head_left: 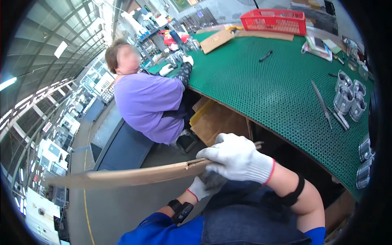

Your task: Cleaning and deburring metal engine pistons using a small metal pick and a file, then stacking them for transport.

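Observation:
A long, flat piece of brown cardboard point(141, 176) is seen almost edge-on, reaching from my hands far out to the left, where its end blurs. My right hand point(239, 158), in a white knit glove with a red cuff, grips its near end with the thumb and fingers closed around the edge. Just below the cardboard is my left hand point(204, 187), gloved in white with greyish, soiled fingers. Those fingers are blurred and partly hidden, so whether they grip the cardboard cannot be made out.
A green-matted workbench point(261, 94) spans the right, bearing shiny metal cylindrical parts point(345, 98), a red plastic basket point(273, 22) and a flat cardboard piece point(217, 41). A co-worker in purple point(149, 102) sits at its left side. An open carton point(220, 122) stands beneath the bench edge.

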A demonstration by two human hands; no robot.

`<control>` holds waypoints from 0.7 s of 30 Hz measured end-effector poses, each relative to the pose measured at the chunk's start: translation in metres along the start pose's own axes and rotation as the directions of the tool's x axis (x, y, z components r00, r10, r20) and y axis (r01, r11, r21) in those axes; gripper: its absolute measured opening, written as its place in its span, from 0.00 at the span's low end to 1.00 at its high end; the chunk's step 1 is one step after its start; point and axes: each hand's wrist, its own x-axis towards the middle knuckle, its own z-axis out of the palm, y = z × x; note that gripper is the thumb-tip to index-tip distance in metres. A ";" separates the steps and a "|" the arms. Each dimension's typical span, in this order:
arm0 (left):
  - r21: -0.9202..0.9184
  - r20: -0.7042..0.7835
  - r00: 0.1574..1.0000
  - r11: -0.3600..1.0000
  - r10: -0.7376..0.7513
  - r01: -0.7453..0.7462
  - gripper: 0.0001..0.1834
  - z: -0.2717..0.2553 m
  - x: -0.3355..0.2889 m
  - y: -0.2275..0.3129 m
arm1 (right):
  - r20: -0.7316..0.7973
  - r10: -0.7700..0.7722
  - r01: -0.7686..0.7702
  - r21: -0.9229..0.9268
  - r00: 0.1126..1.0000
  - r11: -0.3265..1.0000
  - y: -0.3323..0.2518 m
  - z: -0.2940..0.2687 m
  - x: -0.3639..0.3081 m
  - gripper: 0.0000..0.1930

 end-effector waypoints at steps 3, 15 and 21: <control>0.358 -0.100 0.994 0.934 0.038 0.000 0.19 0.008 -0.001 0.034 | 0.069 -0.029 0.040 -0.167 0.997 0.985 0.036 0.047 0.000 0.08; 0.795 0.556 0.767 -0.474 0.320 -0.379 0.41 0.057 0.013 0.103 | 0.363 0.356 -0.230 -0.347 0.861 0.909 0.140 0.114 -0.044 0.08; 0.918 -0.107 0.972 -0.396 -0.211 0.015 0.33 -0.010 0.025 0.077 | 0.595 0.441 -0.242 -0.386 0.672 0.890 0.142 0.122 -0.046 0.12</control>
